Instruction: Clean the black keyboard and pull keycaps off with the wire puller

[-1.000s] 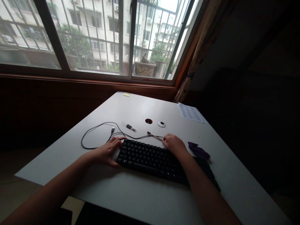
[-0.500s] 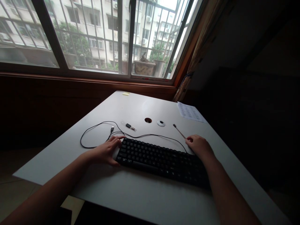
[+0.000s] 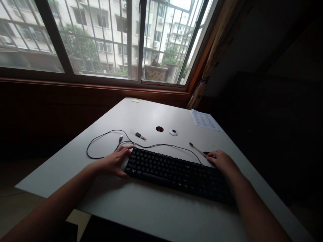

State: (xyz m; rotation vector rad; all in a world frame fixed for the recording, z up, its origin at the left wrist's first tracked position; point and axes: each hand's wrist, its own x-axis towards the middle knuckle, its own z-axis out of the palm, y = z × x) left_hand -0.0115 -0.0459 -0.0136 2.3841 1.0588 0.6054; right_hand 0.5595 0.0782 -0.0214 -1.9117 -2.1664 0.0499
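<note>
A black keyboard lies on the white desk, its cable looping behind it to a USB plug. My left hand grips the keyboard's left end, with the fingers at the back corner and the thumb at the front. Over the back right part of the keyboard, my right hand is closed on a thin small brush. Its dark head points away to the left. A small dark thing shows beside those fingertips, too unclear to name. My right hand and forearm hide the keyboard's right end.
Behind the cable lies a wire keycap puller with a black handle. Farther back are a round cable hole and its white cover ring. Printed paper lies at the right edge, and a yellow note at the far edge.
My right hand has moved right and slightly toward me with the small brush. The small dark thing by its fingertips now shows. My left hand and the keyboard have stayed put.
</note>
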